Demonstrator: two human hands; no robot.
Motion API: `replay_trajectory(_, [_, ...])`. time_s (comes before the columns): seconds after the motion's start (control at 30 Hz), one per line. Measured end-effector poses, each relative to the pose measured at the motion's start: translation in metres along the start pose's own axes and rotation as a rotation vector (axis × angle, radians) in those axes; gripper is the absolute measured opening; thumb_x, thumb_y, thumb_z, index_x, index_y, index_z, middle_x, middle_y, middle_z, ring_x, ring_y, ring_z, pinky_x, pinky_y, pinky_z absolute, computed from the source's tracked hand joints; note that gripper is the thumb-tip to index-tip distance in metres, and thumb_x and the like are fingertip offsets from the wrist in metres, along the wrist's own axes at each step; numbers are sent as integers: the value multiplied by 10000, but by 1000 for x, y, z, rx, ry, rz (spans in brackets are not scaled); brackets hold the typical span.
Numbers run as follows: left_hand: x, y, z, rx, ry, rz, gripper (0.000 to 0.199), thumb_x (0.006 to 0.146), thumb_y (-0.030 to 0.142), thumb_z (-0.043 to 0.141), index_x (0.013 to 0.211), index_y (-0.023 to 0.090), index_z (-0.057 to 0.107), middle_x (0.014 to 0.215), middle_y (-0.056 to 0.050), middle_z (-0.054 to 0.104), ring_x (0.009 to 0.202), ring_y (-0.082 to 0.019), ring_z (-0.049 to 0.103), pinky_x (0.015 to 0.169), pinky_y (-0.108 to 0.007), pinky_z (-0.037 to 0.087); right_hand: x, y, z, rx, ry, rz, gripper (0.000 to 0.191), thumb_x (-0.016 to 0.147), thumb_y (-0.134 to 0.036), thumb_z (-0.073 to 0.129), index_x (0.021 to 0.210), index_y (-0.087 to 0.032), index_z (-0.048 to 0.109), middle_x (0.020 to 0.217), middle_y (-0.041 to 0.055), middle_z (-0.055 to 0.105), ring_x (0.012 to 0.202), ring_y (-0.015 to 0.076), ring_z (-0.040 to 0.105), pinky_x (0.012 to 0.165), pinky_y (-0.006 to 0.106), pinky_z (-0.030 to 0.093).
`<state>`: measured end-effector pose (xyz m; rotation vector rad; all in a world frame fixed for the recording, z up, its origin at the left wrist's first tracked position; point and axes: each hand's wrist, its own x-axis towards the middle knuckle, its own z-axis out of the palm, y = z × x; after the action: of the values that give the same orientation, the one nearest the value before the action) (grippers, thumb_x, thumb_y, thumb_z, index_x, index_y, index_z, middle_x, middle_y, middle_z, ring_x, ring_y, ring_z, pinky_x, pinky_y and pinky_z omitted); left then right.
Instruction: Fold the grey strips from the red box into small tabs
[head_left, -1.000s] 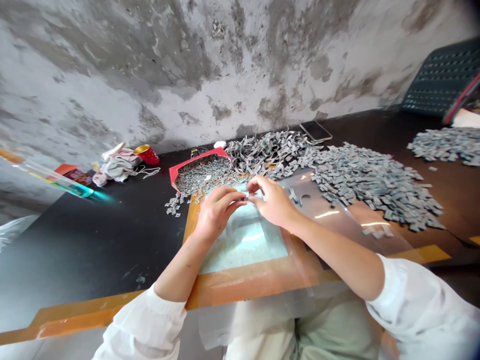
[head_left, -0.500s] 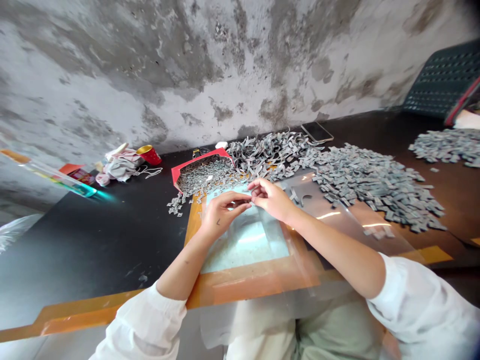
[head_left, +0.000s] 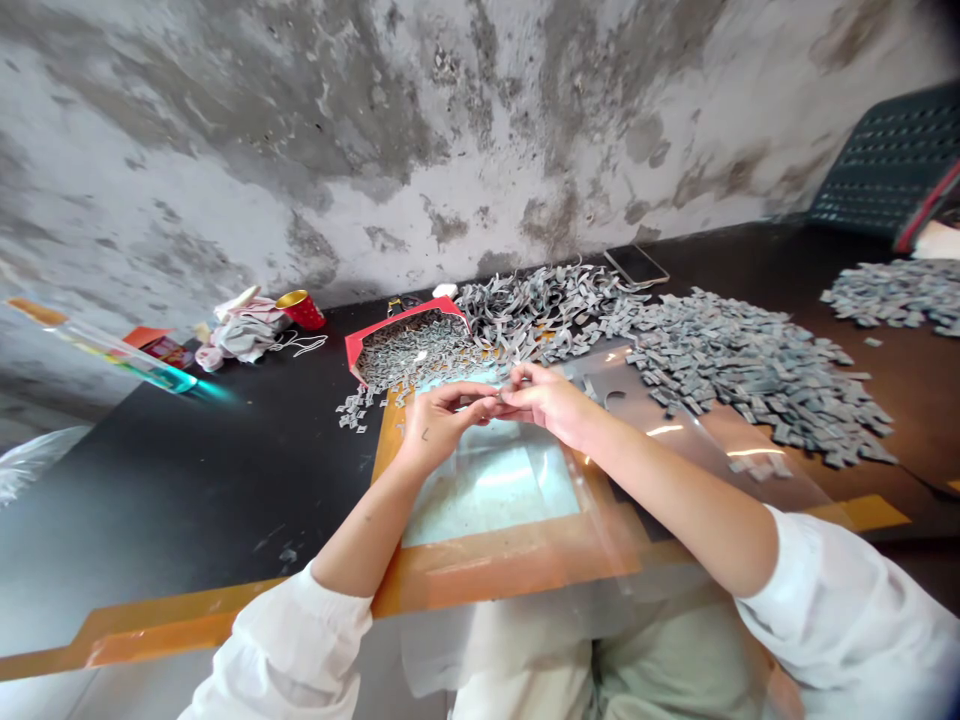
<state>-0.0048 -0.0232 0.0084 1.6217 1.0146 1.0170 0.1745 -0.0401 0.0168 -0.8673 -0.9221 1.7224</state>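
Observation:
My left hand (head_left: 444,420) and my right hand (head_left: 546,402) meet fingertip to fingertip above a pale, lit panel (head_left: 487,490) edged with brown tape. Both are closed in a pinch. Whatever lies between the fingers is too small and too covered to make out. Just beyond them a red-rimmed box (head_left: 409,325) lies open toward me, with small grey pieces (head_left: 420,352) spilling from it. Behind my right hand is a heap of curled grey strips (head_left: 540,300). A few loose strips lie on the clear plastic sheet (head_left: 660,450) by my right wrist.
A large heap of grey pieces (head_left: 750,370) covers the right side, with a phone (head_left: 636,265) behind it. At the left stand a red cup (head_left: 301,310), crumpled cloth (head_left: 251,330) and a clear tube (head_left: 124,350). A dark green crate (head_left: 885,165) is at the far right.
My hands have drawn closer together, their fingertips now pressed against each other. My right fingers have curled in and lowered slightly. Everything on the table stays in place.

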Motion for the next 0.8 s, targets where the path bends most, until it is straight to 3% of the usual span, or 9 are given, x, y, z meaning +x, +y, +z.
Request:
replay_trajectory(0.17, [2, 1, 0, -180, -38, -79, 353, 717, 337, 768, 994, 157, 644, 770, -30, 690, 652, -121, 648, 626, -248, 576, -3, -2, -1, -491, 37, -300, 113, 708, -240, 663, 752, -182, 577, 765, -9, 624, 725, 137, 618, 726, 298, 498])
replay_trajectory(0.27, [3, 2, 1, -273, -48, -64, 455, 681, 310, 800, 998, 183, 501, 719, 7, 675, 571, -109, 629, 587, -246, 560, -4, -1, -2, -678, 30, -385, 118, 746, -282, 664, 781, -172, 637, 758, 4, 653, 693, 128, 587, 673, 273, 462])
replay_trajectory(0.47, [3, 1, 1, -350, -87, -44, 482, 685, 302, 800, 940, 199, 405, 697, 33, 648, 552, -93, 609, 581, -227, 531, -1, 0, -5, -623, -47, -394, 143, 747, -252, 692, 866, -183, 734, 859, 32, 725, 809, 154, 649, 769, 279, 485])
replay_trajectory(0.6, [2, 2, 1, -346, -116, -51, 456, 703, 293, 785, 942, 196, 409, 694, 40, 641, 542, -88, 602, 578, -222, 518, 1, 0, -8, -674, -68, -495, 159, 758, -220, 691, 901, -206, 759, 858, 34, 726, 796, 145, 653, 742, 258, 491])
replay_trajectory(0.8, [2, 1, 3, -238, -27, 0, 411, 709, 302, 778, 949, 185, 465, 675, 25, 651, 524, -98, 591, 544, -222, 497, 2, 4, -11, -752, -13, -628, 123, 776, -226, 676, 856, -221, 770, 791, 27, 719, 737, 138, 645, 692, 246, 487])
